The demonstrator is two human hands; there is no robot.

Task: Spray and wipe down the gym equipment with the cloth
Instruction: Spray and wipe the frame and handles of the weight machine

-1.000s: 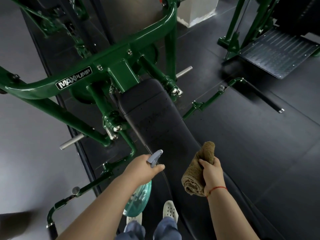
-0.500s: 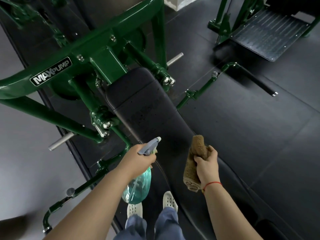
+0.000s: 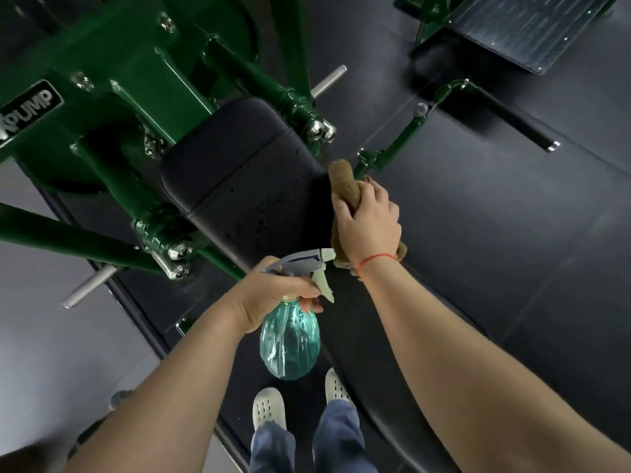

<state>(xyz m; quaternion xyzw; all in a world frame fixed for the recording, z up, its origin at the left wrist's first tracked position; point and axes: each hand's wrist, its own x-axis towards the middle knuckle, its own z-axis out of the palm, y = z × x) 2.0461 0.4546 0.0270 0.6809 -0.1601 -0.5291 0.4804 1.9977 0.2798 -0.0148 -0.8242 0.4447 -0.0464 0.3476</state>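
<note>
So, left to right: grey floor (image 3: 51, 353) at far left, then the green frame (image 3: 102, 80) crowding the upper left, with a steel peg (image 3: 90, 285) jutting out low on that side. Frame tubes and bolt heads sit tight against the top and left edges of the black bench (image 3: 239, 172), so there's little room there. Droplets speckle the bench near its middle.

Left hand (image 3: 273, 295) hangs over the bench's near left edge. Fingers are clenched round the neck of the teal spray bottle (image 3: 290, 343). Bottle body hangs below the hand and the nozzle points right toward the other wrist. Trigger lever sticks out clear of the fingers. White shoes (image 3: 268, 407) are beneath the bottle, close beside the bench's left edge.

Right hand (image 3: 367, 227) is at the bench's right edge, fingers grasping the bunched brown cloth (image 3: 345, 180). One end pokes out past the fingertips, the other shows under the wrist by the red string (image 3: 377, 259). Can't tell if the cloth touches the bench.

Just beyond the cloth, a green lever arm (image 3: 399, 138) runs up and right. Right of that is open black rubber floor (image 3: 512, 233). Ribbed footplate (image 3: 512, 25) is at top right, well apart.
</note>
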